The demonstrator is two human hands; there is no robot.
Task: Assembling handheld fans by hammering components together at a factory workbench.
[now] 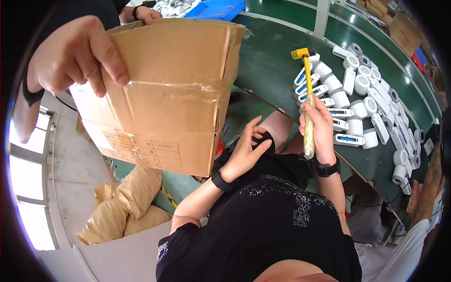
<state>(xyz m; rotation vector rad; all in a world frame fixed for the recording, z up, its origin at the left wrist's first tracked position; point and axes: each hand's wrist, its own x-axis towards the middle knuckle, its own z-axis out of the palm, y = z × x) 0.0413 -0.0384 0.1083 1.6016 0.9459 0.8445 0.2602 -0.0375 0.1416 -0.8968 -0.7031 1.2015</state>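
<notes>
"Fingers first: how do they stand?"

"Right hand [319, 124] curled shut round a grip; left hand [244, 152] loosely spread, thumb apart."

"And the arms?"

"Left slants inward from a bent elbow; right reaches nearly straight ahead."

"Around them, largest first?"

"Green table [268, 51] ahead and right, then a carton [169, 61] at left, gripped by a co-worker's hand [77, 56]. Next, white parts [361, 84] clustered on the table."

"Smallest?"

"Hammer [308, 77], in the right hand, its head out over the table."
</notes>
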